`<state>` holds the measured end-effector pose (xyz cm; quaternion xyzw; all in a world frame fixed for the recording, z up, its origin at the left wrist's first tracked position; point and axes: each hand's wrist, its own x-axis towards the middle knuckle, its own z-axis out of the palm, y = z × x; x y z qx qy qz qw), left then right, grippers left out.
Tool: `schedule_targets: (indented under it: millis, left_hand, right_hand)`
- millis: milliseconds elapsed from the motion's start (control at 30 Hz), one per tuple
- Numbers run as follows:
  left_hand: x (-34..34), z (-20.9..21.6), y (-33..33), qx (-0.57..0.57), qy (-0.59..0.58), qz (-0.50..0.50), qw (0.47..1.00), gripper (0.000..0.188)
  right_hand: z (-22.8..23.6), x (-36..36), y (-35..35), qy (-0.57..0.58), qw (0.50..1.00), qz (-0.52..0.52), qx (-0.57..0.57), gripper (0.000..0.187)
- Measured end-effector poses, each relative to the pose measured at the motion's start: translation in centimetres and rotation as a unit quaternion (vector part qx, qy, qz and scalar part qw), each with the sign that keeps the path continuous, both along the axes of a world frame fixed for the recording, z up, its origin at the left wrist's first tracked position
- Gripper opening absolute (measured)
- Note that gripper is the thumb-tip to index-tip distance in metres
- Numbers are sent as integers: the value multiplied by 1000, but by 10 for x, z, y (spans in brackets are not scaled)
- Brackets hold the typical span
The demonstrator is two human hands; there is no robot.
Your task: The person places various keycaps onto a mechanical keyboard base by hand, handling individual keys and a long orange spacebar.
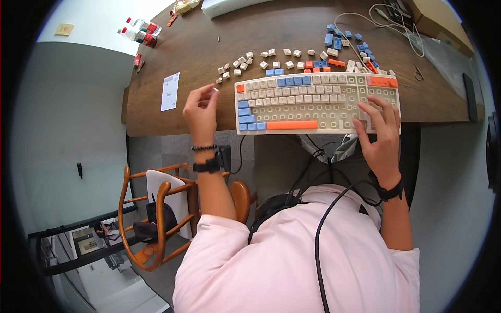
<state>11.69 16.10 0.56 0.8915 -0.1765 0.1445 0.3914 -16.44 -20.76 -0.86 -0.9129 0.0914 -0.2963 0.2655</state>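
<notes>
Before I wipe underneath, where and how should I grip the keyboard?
Probably the keyboard is best taken by its two short ends, coming from left and right together: it lies long and flat, and loose keycaps crowd its far edge.

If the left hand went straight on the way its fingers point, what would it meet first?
Probably the nearest loose cream keycap, on the table just ahead of the left hand; the hand's height is unclear, so it might pass above.
</notes>
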Motion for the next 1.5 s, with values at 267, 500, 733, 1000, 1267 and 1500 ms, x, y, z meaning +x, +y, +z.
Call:
schedule_targets:
  millis: [267,500,733,1000,1267,1500]
  left_hand:
    - [-74,38,-24,31,25,-246,969,19]
    - [-71,26,-22,56,6,-274,960,19]
    - [-70,29,-20,57,2,-278,959,16]
    - [-71,29,-25,29,17,-279,960,15]
    - [-72,32,-20,67,41,-256,963,11]
    - [-77,36,-21,82,14,-265,961,11]
  right_hand:
    - [-1,1,-2,-4,1000,6,-4,42]
    - [0,0,-1,-14,1000,7,-14,42]
    - [0,1,-1,-9,1000,9,-20,40]
    - [0,0,-1,-6,1000,2,-15,39]
    - [-1,1,-1,-11,1000,4,-17,39]
    - [1,1,-1,-10,1000,5,-28,39]
